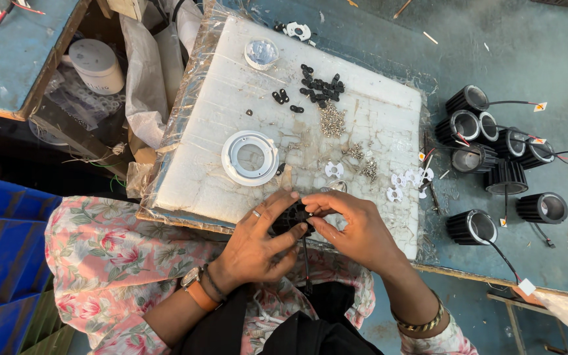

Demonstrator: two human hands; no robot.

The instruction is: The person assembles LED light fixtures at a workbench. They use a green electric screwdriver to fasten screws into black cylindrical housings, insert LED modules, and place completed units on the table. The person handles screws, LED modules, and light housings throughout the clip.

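A white ring lies near the white foam board's near-left corner. At the board's near edge, the left hand cups a black finned housing, fingers wrapped around it, while the right hand pinches its top with narrow fingertips. Black clips and screws sit mid-board; finished black housings crowd the blue table's right side.
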